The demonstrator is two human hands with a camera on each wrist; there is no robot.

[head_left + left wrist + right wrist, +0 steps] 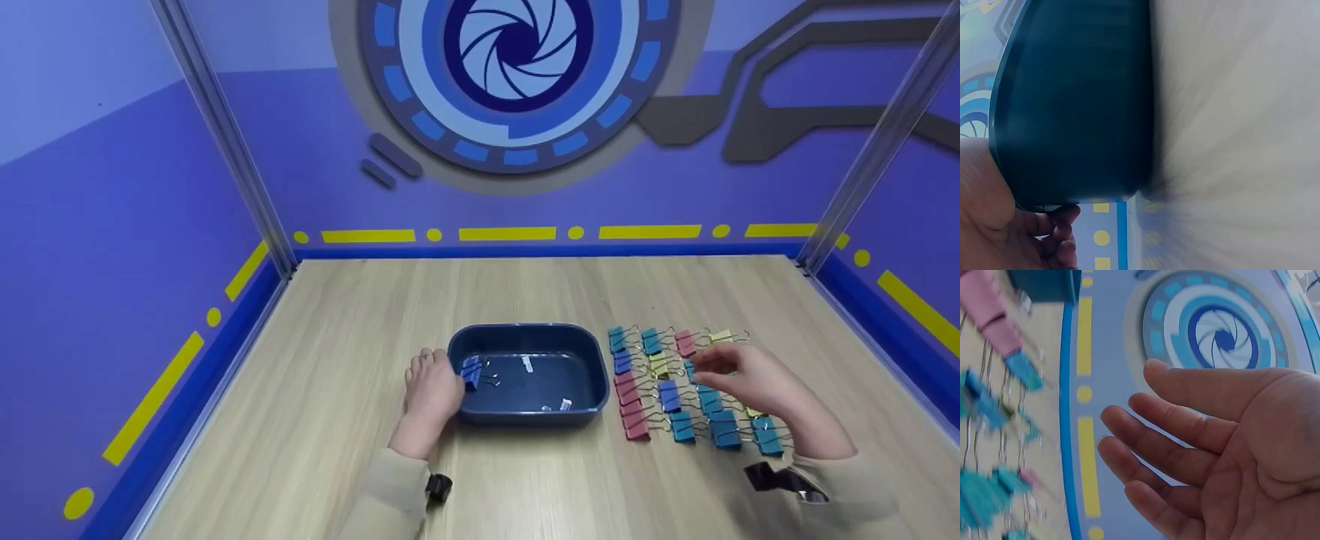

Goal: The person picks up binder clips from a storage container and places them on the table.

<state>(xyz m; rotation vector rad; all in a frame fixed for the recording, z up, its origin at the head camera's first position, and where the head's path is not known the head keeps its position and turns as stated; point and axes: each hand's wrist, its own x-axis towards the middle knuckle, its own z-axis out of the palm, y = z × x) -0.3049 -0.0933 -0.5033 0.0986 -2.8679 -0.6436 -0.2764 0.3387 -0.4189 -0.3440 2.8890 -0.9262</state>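
A dark blue plastic container stands on the table, with a blue binder clip inside at its left end. My left hand holds the container's left end, fingers curled along the outside of the wall in the left wrist view. To the right lie rows of binder clips, among them a red clip, a teal clip and a yellow clip. Over these rows hovers my right hand, thumb and fingers apart with nothing between them, as the right wrist view shows.
Small white paper-like scraps lie on the container's floor. Printed blue panels with metal corner posts enclose the wooden table at the back and both sides.
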